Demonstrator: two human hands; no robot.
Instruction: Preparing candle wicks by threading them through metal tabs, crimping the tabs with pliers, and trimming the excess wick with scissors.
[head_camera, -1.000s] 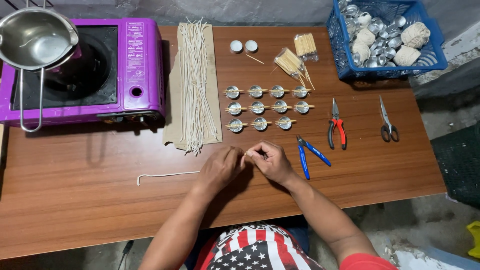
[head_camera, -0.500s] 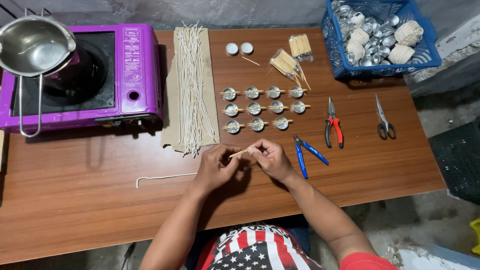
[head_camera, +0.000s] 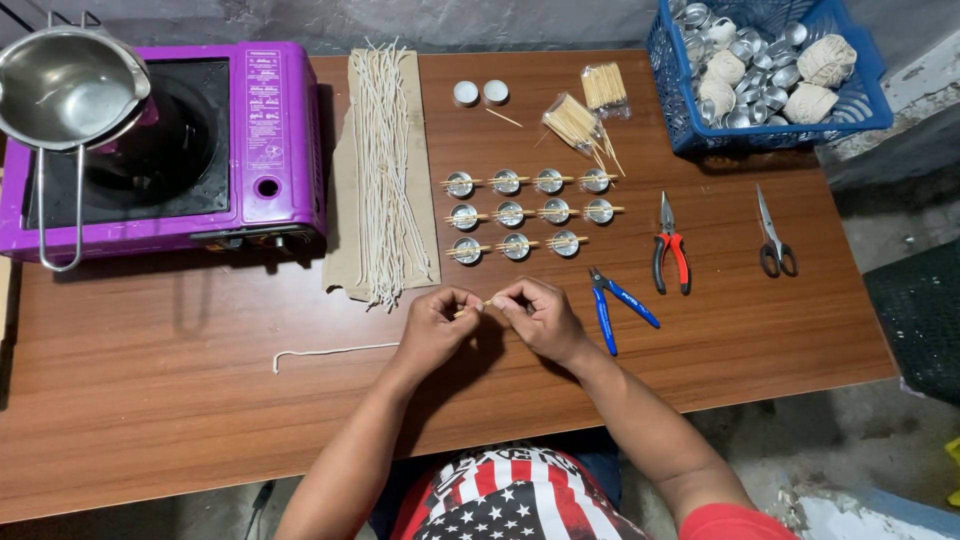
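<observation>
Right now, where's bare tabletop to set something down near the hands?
Free: the near-left table, below the loose white wick; the near-right corner, below the scissors. Narrower: between blue pliers and scissors. Crowded: the cup rows, wick bundle and blue basket.

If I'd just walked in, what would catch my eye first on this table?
Probably the purple stove at the far left, with a steel pot on it. Next, the blue basket at the far right corner, and the neat rows of small metal cups mid-table. Near the front edge, the left hand and right hand pinch a thin stick between them.
</observation>
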